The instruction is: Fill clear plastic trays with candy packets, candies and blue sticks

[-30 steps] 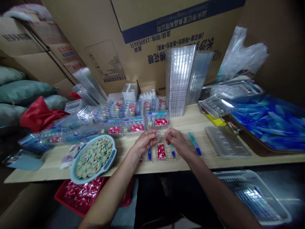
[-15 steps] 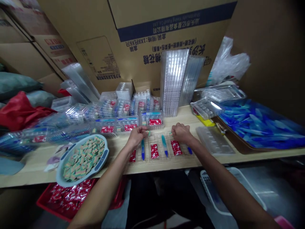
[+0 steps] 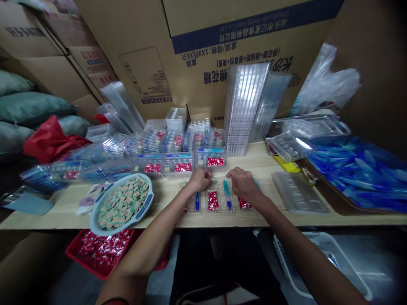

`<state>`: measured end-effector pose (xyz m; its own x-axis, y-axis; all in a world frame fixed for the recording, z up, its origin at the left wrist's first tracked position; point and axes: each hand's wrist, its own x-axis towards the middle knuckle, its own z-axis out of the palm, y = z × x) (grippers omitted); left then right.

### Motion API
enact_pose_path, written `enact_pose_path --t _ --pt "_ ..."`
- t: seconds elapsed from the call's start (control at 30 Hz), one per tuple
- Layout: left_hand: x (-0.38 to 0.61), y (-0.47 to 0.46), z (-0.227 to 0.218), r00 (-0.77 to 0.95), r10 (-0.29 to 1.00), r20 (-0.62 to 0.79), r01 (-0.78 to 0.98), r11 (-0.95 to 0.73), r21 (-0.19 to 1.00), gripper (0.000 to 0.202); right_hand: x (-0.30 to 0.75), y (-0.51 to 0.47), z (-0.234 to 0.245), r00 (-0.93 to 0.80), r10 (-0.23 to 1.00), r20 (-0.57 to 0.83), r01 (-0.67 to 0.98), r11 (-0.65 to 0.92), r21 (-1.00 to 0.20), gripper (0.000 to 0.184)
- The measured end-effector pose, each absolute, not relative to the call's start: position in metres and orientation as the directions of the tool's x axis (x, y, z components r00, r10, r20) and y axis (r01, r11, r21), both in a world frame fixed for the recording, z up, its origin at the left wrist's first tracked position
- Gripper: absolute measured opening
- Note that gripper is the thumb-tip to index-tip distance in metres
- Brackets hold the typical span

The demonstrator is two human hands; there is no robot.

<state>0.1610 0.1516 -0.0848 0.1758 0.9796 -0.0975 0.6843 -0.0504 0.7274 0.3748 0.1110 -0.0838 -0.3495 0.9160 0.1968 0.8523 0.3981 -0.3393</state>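
My left hand [image 3: 200, 179] is curled, knuckles up, over the far left part of a clear plastic compartment tray [image 3: 219, 207] at the table's front edge. My right hand [image 3: 243, 185] rests, fingers bent down, on the tray's right part. What the fingers hold is hidden. In the tray lie red patterned packets [image 3: 213, 200] and blue-handled tools [image 3: 227, 193]. A small green piece [image 3: 213, 182] shows between the two hands.
A blue-rimmed bowl of striped candy blocks [image 3: 122, 203] stands left. Filled clear trays [image 3: 178, 161] line the back, with an upright stack of empty trays [image 3: 244, 106]. An empty tray [image 3: 299, 197] and blue tools [image 3: 359, 169] lie right. A red bin of packets [image 3: 98, 252] sits below.
My hands held a small piece together above the tray; they parted and came down onto the tray, left hand at its left, right hand at its right.
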Motion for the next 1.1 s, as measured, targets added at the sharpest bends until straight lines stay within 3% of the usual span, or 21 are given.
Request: enact_pose_path --t 0.07,0.17,0.57,0.73,0.9,1.1 --pt "0.16 0.15 -0.083 0.192 0.978 -0.081 0.72 -0.085 0.688 0.012 0.363 0.103 -0.084 -0.498 0.849 0.178 0.757 0.525 -0.389 0.038" --pt "0.158 0.147 -0.083 0.207 0.976 -0.069 0.76 -0.116 0.639 0.012 0.35 0.094 -0.089 -0.587 0.794 0.156 0.716 0.6 -0.356 0.043" --pt "0.152 0.139 -0.087 0.218 0.974 0.062 0.833 -0.219 0.509 0.015 0.34 0.091 -0.085 -0.598 0.8 0.054 0.787 0.598 -0.15 0.048" --pt "0.141 0.135 -0.081 0.287 0.951 0.117 0.834 -0.308 0.457 0.025 0.338 0.092 -0.074 -0.595 0.804 0.021 0.79 0.589 -0.17 0.048" --pt "0.134 0.129 -0.079 0.439 0.898 0.025 0.826 -0.415 0.381 0.038 0.338 0.095 -0.074 -0.599 0.8 -0.001 0.79 0.592 -0.16 0.041" --pt "0.139 0.123 -0.075 0.479 0.878 -0.016 0.848 -0.458 0.268 0.032 0.326 0.101 -0.077 -0.602 0.798 -0.013 0.791 0.594 -0.148 0.04"
